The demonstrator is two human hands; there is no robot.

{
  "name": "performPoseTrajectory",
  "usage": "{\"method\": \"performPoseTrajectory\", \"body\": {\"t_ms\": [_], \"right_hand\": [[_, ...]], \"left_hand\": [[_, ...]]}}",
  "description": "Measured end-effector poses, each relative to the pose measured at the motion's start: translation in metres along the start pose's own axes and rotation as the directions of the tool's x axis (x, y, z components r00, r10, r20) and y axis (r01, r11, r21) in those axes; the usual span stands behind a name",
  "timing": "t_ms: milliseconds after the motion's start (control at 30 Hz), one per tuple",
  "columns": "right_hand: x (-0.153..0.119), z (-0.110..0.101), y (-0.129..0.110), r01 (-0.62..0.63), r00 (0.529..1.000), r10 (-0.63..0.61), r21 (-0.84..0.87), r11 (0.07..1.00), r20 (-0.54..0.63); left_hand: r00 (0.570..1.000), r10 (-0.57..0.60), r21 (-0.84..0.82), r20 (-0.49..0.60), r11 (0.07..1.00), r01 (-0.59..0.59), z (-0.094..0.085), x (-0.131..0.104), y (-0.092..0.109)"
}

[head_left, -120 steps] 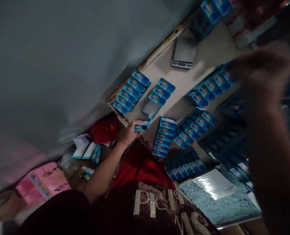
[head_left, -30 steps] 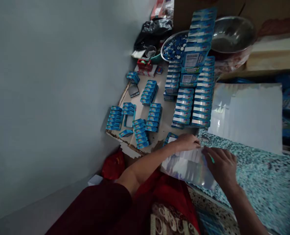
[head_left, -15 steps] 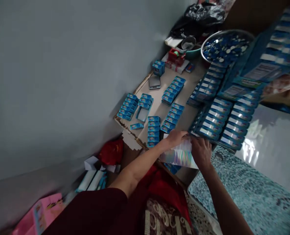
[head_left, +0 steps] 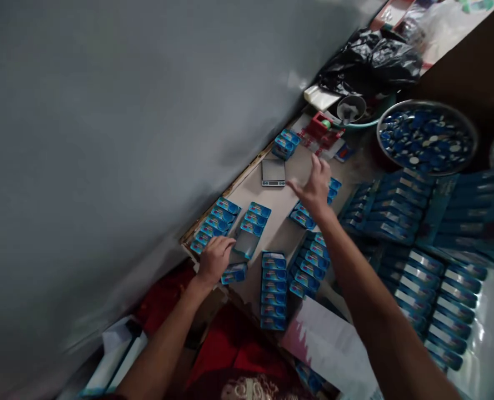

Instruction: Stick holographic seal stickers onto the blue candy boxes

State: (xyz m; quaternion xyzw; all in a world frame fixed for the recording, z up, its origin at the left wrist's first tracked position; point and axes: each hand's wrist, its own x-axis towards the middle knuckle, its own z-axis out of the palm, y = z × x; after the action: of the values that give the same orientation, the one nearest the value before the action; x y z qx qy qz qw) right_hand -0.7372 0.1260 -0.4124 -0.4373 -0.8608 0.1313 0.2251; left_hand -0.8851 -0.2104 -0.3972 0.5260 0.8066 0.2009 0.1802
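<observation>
I judge the step in hand to be a reach with both arms among the boxes, not a carry. My right hand (head_left: 314,186) is spread, thumb well away from the fingers and nothing between them, over the pale, worn-edged table (head_left: 280,228), just beside a small flat scale with a grey top (head_left: 274,171). A row of printed blue boxes (head_left: 302,218) is partly hidden by that hand and wrist.

My left hand (head_left: 215,260) is by the table's near corner on the wall side, fingers curled together; I cannot tell whether they pinch anything. Just beside it, at the near edge, lies a loose blue rectangular box (head_left: 235,274); contact is unclear. Next to that is a shallow blue open carton (head_left: 245,244), grey floor showing at the near end, blue boxes at the far end.

Taking the loose box would, I think, call for parting my left fingers, pinching its narrow sides and lifting it clear of the carton's rim, without nudging the blue stack along the wall-side edge (head_left: 218,222).
</observation>
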Motion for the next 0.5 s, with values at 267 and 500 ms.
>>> {"method": "performPoseTrajectory", "body": {"t_ms": [267,500], "right_hand": [[0.166,0.153,0.061,-0.105,0.894,0.185,-0.209,0.972,0.409],[0.118,0.099,0.037,-0.157,0.965,0.180,-0.129,0.979,0.189]], "left_hand": [[0.995,-0.090,-0.093,0.046,0.991,0.094,0.007,-0.074,-0.030],[0.938,0.040,-0.098,0.346,0.995,-0.007,0.014,-0.080,-0.037]]}}
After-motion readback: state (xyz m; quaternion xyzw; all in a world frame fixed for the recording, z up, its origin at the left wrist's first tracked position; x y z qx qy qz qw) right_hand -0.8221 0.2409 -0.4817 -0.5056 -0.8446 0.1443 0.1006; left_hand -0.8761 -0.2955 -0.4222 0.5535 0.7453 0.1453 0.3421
